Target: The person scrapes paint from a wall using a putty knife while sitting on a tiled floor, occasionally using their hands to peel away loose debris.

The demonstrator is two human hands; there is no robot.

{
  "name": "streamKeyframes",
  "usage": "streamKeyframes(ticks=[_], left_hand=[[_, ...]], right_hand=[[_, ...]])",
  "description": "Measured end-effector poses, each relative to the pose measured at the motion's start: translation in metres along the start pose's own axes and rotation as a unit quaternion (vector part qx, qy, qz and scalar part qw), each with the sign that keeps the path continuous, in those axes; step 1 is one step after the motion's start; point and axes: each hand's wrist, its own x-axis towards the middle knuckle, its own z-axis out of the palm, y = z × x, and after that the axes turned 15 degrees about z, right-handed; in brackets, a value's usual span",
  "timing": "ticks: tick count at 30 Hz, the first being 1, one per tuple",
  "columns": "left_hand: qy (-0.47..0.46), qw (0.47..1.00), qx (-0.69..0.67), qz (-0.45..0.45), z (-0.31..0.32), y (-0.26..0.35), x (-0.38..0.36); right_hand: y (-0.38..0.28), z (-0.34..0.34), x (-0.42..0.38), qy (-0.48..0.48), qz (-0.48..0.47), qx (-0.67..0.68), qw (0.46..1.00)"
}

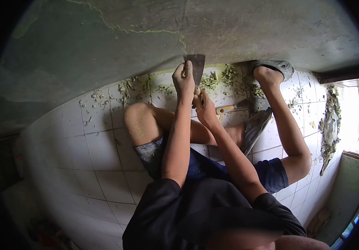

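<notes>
A wide-bladed paint scraper (197, 66) stands with its blade edge towards the grey-green wall (146, 46). My left hand (183, 82) is closed at the blade's left side, thumb up along the metal. Lower down, my right hand (205, 109) wraps round the scraper's handle, most of which its fingers hide. Just right of that hand, a second scraper with an orange-and-wood handle (225, 109) lies on the tiles near my foot.
Greenish paint flakes (210, 80) litter the white tiled floor (100, 146) along the wall's base. A longer heap of debris (331, 125) lies at the right. My bent legs and grey clogs (286, 70) flank the work area. Cracked, peeling lines run across the wall.
</notes>
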Motion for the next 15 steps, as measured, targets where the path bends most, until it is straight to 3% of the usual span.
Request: streamKeyframes(ticks=[15], left_hand=[[-0.003, 1.0, 0.006, 0.007, 0.0, 0.014, 0.011]], right_hand=[[-0.018, 0.003, 0.0, -0.03, 0.013, 0.028, 0.999]])
